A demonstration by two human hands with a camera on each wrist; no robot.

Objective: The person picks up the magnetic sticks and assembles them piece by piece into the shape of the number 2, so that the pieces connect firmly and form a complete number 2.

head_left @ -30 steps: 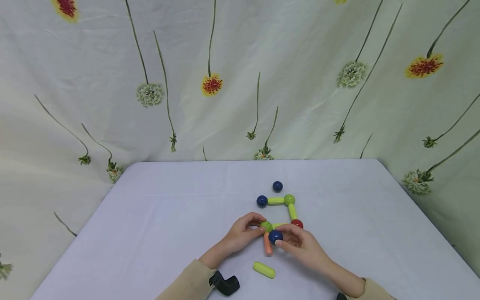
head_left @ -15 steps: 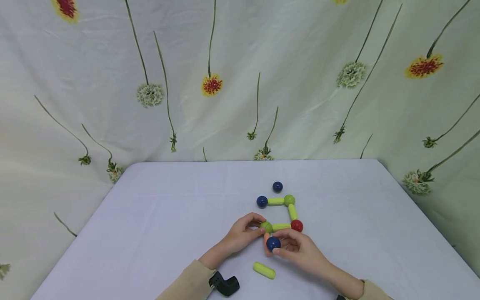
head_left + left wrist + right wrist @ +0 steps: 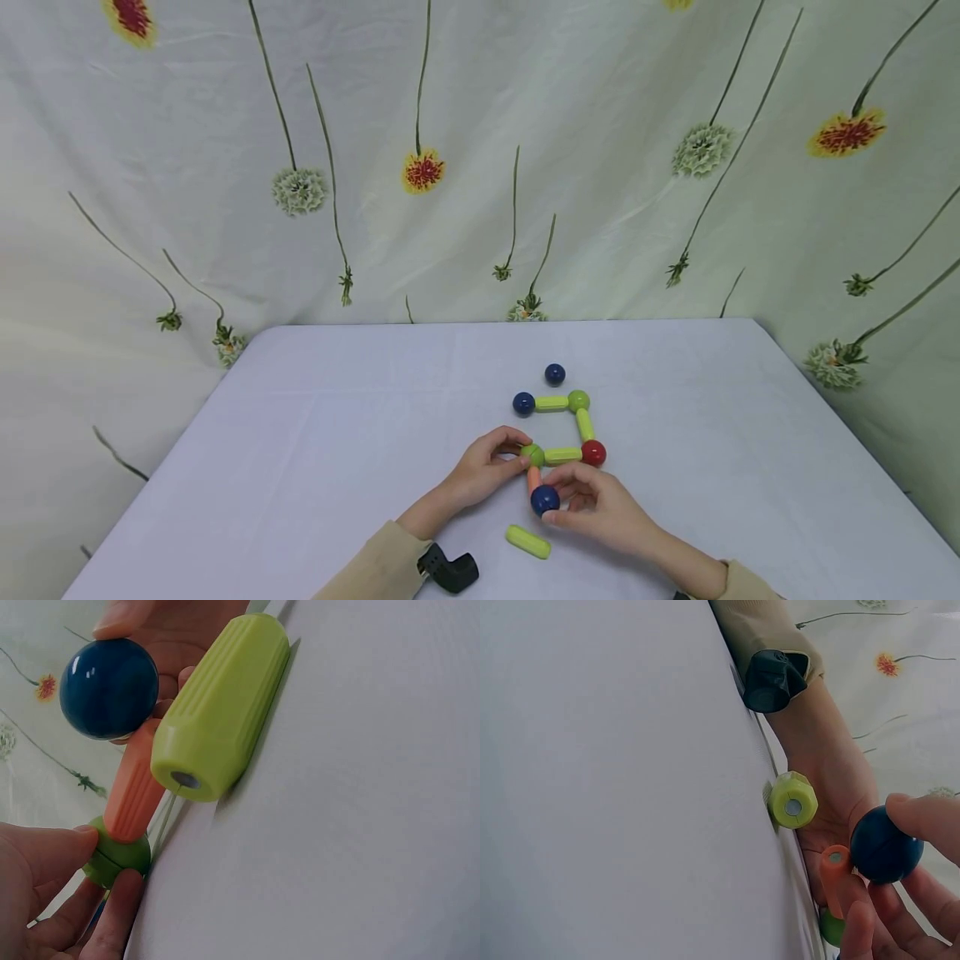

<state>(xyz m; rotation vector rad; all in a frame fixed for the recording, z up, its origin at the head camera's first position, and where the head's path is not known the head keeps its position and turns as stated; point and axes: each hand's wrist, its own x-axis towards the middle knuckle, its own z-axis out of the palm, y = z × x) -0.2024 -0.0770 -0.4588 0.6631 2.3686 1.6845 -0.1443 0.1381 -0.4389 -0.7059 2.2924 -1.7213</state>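
Note:
My left hand pinches a green ball between thumb and fingers. From that ball an orange magnetic rod extends toward me, and a yellow-green rod runs right to a red ball. A dark blue ball is pinched in my right hand, close to the orange rod's near end. In the right wrist view the rod's metal tip shows beside the blue ball; whether they touch I cannot tell. Nearer me lies a loose yellow-green rod.
Beyond the red ball, a rod leads to another green ball. A further rod joins that to a blue ball. One separate blue ball sits farther back on the white table. A flowered cloth hangs behind.
My right hand has brought the blue ball toward me and slightly left, from beside the green ball to the orange rod's near end. My left hand has stayed on the green ball.

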